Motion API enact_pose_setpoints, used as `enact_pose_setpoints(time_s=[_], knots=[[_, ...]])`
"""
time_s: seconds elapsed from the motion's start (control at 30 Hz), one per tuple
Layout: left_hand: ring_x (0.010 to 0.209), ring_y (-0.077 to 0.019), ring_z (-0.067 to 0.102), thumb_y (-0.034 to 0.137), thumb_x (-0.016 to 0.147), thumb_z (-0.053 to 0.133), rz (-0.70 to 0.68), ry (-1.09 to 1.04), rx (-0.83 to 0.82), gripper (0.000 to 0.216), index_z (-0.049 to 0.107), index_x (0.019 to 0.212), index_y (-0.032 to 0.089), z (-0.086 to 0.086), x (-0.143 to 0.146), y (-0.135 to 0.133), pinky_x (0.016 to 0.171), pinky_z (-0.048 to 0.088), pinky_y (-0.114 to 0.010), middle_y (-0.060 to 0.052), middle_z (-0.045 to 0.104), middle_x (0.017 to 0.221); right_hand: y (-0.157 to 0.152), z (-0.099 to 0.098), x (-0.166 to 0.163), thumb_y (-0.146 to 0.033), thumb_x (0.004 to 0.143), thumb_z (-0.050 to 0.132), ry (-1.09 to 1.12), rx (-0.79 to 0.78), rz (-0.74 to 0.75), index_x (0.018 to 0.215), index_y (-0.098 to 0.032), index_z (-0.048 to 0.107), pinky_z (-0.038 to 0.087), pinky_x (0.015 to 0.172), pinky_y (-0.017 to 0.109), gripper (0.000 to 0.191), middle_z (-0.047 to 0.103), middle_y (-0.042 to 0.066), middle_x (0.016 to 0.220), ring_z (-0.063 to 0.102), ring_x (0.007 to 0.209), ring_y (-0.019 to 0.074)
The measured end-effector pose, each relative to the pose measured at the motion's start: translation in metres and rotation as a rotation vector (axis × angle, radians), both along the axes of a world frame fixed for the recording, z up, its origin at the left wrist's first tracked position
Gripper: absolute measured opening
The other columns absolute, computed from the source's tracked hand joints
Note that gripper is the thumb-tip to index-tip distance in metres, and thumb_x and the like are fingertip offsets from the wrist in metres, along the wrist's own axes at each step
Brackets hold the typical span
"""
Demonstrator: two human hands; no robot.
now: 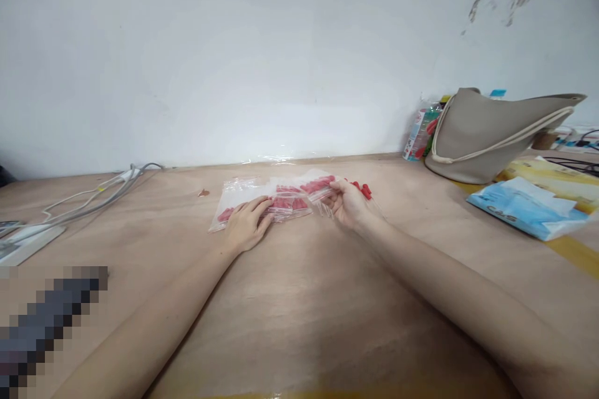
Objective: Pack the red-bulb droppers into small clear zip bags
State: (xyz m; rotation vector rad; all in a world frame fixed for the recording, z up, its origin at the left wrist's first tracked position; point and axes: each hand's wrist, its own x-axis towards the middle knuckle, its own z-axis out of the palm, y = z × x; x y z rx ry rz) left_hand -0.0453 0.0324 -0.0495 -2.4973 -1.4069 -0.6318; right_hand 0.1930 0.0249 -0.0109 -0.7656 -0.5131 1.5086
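Several clear plastic bags (238, 191) with small red pieces inside lie overlapping near the wall. My left hand (248, 224) rests on them with its fingers stretched out over the left part. Pinched between the thumb and fingers of my right hand (349, 202) is the edge of another plastic bag of red pieces (318, 185), slightly raised over the right end of the pile. What exactly the red pieces are cannot be made out. Just beyond my right hand lie loose red-tipped pieces (365, 189), partly hidden behind it.
A grey bag (486, 131) with a cord leans at the back right beside a plastic bottle (415, 134). In front of it lies a blue tissue pack (519, 209). Cables (112, 190) run across the table's left side near a white power strip (32, 244). The wall closes off the back.
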Motion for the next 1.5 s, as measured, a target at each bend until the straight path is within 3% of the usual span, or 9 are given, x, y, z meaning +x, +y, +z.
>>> enact_pose_setpoints(time_s=[0.17,0.3,0.57,0.7,0.9,1.1,1.2,1.33,1.5], knots=[[0.121,-0.0205,0.042,0.037,0.091,0.033,0.04,-0.147,0.025,0.04,0.047,0.124,0.02,0.002,-0.001,-0.004,0.099,0.035,-0.035,-0.006,0.044,0.133,-0.01,-0.02,-0.031,-0.014,0.086,0.041,-0.112,-0.139,0.2,0.081,-0.018,0.048,0.055,0.058,0.02,0.009,0.057,0.0,0.065,0.061,0.058,0.0089],[0.115,-0.0203,0.046,0.034,0.088,0.036,0.427,-0.262,0.0,0.034,0.056,0.113,0.021,0.017,-0.014,0.011,0.099,0.034,-0.031,-0.006,0.053,0.119,-0.025,-0.025,-0.019,-0.035,0.09,0.039,-0.39,-0.329,0.453,0.076,-0.013,0.049,0.053,0.051,0.019,0.028,0.057,0.007,0.062,0.061,0.055,0.0114],[0.075,-0.0329,0.062,0.025,0.06,0.066,0.811,-0.255,-0.317,0.022,0.064,0.076,0.01,0.032,-0.069,0.072,0.063,0.047,-0.035,-0.014,0.066,0.073,-0.054,-0.036,0.029,-0.016,0.074,0.064,-0.496,-0.035,0.704,0.075,-0.01,0.056,0.052,0.056,0.017,0.01,0.064,0.004,0.068,0.063,0.057,0.0088],[0.067,-0.0284,0.063,0.028,0.059,0.069,0.834,-0.249,-0.354,0.016,0.06,0.062,0.015,0.033,-0.075,0.074,0.058,0.045,-0.03,-0.008,0.065,0.063,-0.055,-0.042,0.037,-0.022,0.068,0.072,-0.423,0.002,0.686,0.078,-0.011,0.057,0.051,0.06,0.018,0.021,0.065,0.003,0.069,0.063,0.059,0.0085],[0.09,-0.0269,0.06,0.029,0.082,0.047,0.796,-0.24,-0.117,0.016,0.057,0.088,0.019,0.058,-0.067,0.051,0.069,0.043,-0.031,-0.009,0.065,0.092,-0.052,-0.044,0.038,-0.023,0.066,0.073,-0.385,0.035,0.717,0.081,-0.011,0.059,0.051,0.062,0.019,0.024,0.066,0.003,0.072,0.063,0.061,0.0085],[0.086,-0.0256,0.059,0.028,0.087,0.041,0.585,-0.175,0.12,0.017,0.054,0.094,0.02,0.077,-0.031,0.017,0.071,0.043,-0.033,-0.007,0.064,0.088,-0.054,-0.043,0.037,-0.021,0.068,0.071,-0.381,0.031,0.7,0.081,-0.011,0.059,0.051,0.062,0.018,0.02,0.066,0.003,0.071,0.063,0.061,0.0077],[0.085,-0.023,0.059,0.022,0.082,0.049,0.512,-0.257,0.078,0.009,0.057,0.086,0.019,0.078,-0.025,0.021,0.074,0.043,-0.031,-0.004,0.064,0.085,-0.054,-0.043,0.037,-0.02,0.068,0.071,-0.37,0.033,0.692,0.079,-0.011,0.059,0.051,0.062,0.018,0.019,0.066,0.002,0.07,0.063,0.06,0.0074],[0.088,-0.0198,0.059,0.021,0.082,0.054,0.61,-0.751,-0.194,0.018,0.057,0.098,0.015,0.074,-0.041,0.054,0.075,0.047,-0.03,-0.005,0.061,0.096,-0.053,-0.043,0.037,-0.02,0.067,0.071,-0.36,0.04,0.692,0.078,-0.012,0.06,0.051,0.062,0.018,0.018,0.065,0.001,0.068,0.063,0.06,0.0076],[0.095,-0.02,0.057,0.029,0.088,0.052,0.606,-0.837,-0.34,0.03,0.051,0.114,0.014,0.041,-0.056,0.076,0.079,0.049,-0.039,-0.009,0.054,0.112,-0.052,-0.043,0.036,-0.021,0.067,0.071,-0.364,0.04,0.695,0.078,-0.012,0.06,0.051,0.062,0.018,0.019,0.065,0.001,0.068,0.063,0.06,0.0075]])
